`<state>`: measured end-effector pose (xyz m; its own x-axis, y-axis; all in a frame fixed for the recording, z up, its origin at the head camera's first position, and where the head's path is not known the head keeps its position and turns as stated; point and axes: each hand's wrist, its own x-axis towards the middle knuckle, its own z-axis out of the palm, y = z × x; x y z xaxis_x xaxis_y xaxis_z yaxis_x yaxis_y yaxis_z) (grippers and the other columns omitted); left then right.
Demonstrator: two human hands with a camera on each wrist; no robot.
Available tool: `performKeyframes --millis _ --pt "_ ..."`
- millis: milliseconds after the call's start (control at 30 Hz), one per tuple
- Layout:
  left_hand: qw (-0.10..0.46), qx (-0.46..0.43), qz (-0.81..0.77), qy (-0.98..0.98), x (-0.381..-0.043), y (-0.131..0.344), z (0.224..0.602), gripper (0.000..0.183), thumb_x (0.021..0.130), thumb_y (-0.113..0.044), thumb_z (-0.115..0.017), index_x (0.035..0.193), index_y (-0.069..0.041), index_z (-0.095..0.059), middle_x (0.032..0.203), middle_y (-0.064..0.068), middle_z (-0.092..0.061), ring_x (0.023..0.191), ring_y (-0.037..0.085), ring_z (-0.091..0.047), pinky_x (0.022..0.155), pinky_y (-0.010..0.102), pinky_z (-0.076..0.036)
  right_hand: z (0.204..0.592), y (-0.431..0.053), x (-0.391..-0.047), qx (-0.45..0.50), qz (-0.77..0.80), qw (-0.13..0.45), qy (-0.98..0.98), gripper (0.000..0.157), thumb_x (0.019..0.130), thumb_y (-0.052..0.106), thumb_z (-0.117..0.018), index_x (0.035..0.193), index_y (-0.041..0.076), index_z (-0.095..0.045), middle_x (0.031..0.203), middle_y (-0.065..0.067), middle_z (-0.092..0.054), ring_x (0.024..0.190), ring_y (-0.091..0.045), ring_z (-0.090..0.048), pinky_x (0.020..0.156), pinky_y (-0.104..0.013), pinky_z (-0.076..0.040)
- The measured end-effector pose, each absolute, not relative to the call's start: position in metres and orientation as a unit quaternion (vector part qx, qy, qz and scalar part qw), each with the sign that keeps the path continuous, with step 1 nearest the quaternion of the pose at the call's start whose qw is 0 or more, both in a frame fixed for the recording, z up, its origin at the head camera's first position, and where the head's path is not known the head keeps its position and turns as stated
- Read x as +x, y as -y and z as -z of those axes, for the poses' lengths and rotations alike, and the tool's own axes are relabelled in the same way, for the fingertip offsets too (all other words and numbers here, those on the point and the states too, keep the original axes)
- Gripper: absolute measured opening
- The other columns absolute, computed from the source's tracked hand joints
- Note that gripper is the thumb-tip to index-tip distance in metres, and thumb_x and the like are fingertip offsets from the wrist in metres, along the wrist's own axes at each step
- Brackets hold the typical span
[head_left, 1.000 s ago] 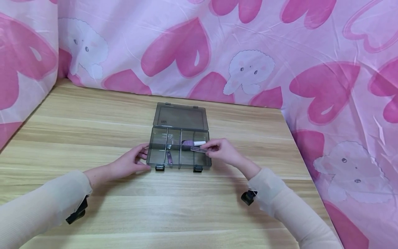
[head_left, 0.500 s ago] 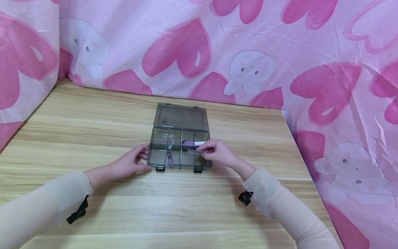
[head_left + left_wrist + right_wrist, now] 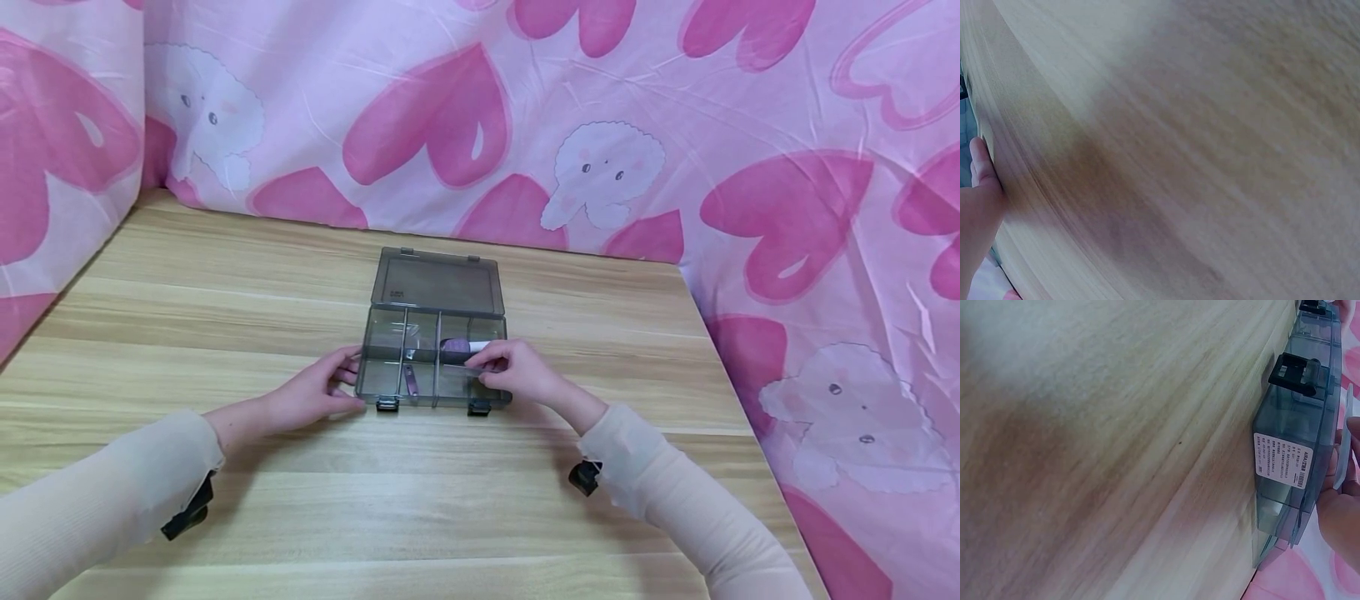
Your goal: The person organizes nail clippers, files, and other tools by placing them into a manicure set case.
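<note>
A smoky see-through compartment box lies with its lid folded back. My right hand is over the box's right side and pinches a thin clear strip, its kind unclear. In the head view the fingers and the box's tint mostly obscure that strip. Against the box's left wall and front corner rests my left hand, fingers loosely bent. A nail clipper lies in a front compartment. At the back right is a purple bottle with a white cap, partly behind my right fingers.
Two black latches stick out from the box's front edge. A white printed label is on its side. Pink heart-print cloth borders the wooden table at the back and both sides.
My right hand has moved a little left and lower over the box, bringing the clear strip down into the front right part. My left hand and the box stay in place.
</note>
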<state>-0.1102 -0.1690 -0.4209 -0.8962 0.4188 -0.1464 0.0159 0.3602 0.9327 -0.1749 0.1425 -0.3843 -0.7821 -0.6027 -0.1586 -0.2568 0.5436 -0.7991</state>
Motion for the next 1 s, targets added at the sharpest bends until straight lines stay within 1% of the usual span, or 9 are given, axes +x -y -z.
performKeyframes --millis 233,500,667,767,833,900,1000 --pt "0.185 0.134 -0.548 -0.805 -0.1100 0.1686 0.4204 0.084 0.078 -0.002 -0.070 0.143 0.009 -0.019 0.121 0.027 -0.048 0.106 0.033 -0.053 0.083 0.018 -0.053 0.3851 -0.1416 -0.1756 -0.256 0.399 0.214 -0.854 0.023 0.081 -0.002 -0.061 0.102 0.000 -0.070 0.099 -0.013 -0.067 0.078 -0.010 -0.050 0.067 -0.018 -0.046" --pt "0.190 0.128 -0.549 -0.804 -0.1101 0.1689 0.4208 0.084 0.078 -0.002 -0.070 0.143 0.009 -0.018 0.122 0.027 -0.047 0.106 0.032 -0.053 0.083 0.018 -0.054 0.3853 -0.1416 -0.1749 -0.254 0.408 0.211 -0.851 0.024 0.084 -0.001 -0.060 0.106 -0.002 -0.068 0.107 -0.015 -0.066 0.091 -0.015 -0.058 0.078 -0.020 -0.052" --pt "0.193 0.122 -0.546 -0.806 -0.1121 0.1694 0.4222 0.085 0.078 -0.001 -0.070 0.144 0.008 -0.018 0.122 0.026 -0.047 0.106 0.032 -0.053 0.083 0.017 -0.053 0.3838 -0.1429 -0.1762 -0.240 0.421 0.211 -0.849 0.024 0.085 0.000 -0.059 0.107 -0.002 -0.068 0.107 -0.015 -0.065 0.089 -0.013 -0.059 0.079 -0.021 -0.052" --pt "0.192 0.128 -0.545 -0.806 -0.1134 0.1686 0.4214 0.085 0.078 -0.001 -0.069 0.143 0.010 -0.016 0.122 0.027 -0.047 0.107 0.033 -0.053 0.083 0.017 -0.053 0.3828 -0.1445 -0.1769 -0.234 0.430 0.211 -0.846 0.024 0.085 0.000 -0.058 0.107 -0.003 -0.067 0.107 -0.017 -0.065 0.088 -0.014 -0.061 0.079 -0.023 -0.053" --pt "0.196 0.130 -0.545 -0.805 -0.1130 0.1684 0.4209 0.084 0.078 -0.001 -0.068 0.143 0.011 -0.016 0.122 0.028 -0.046 0.108 0.034 -0.052 0.084 0.020 -0.054 0.3829 -0.1454 -0.1759 -0.230 0.435 0.210 -0.845 0.023 0.086 0.000 -0.058 0.107 -0.003 -0.067 0.107 -0.018 -0.065 0.088 -0.014 -0.061 0.079 -0.023 -0.054" --pt "0.202 0.133 -0.539 -0.807 -0.1125 0.1685 0.4197 0.083 0.079 0.000 -0.066 0.142 0.012 -0.015 0.123 0.029 -0.046 0.109 0.035 -0.051 0.087 0.025 -0.054 0.3832 -0.1461 -0.1747 -0.218 0.437 0.204 -0.848 0.022 0.087 0.002 -0.059 0.107 -0.003 -0.067 0.107 -0.018 -0.066 0.087 -0.012 -0.061 0.078 -0.022 -0.054" --pt "0.202 0.143 -0.506 -0.826 -0.1122 0.1715 0.4166 0.078 0.079 0.001 -0.062 0.142 0.013 -0.017 0.126 0.031 -0.045 0.111 0.038 -0.050 0.095 0.039 -0.051 0.3838 -0.1467 -0.1732 -0.197 0.438 0.174 -0.860 0.021 0.088 0.004 -0.059 0.105 -0.003 -0.068 0.107 -0.018 -0.066 0.085 -0.012 -0.059 0.075 -0.020 -0.052"
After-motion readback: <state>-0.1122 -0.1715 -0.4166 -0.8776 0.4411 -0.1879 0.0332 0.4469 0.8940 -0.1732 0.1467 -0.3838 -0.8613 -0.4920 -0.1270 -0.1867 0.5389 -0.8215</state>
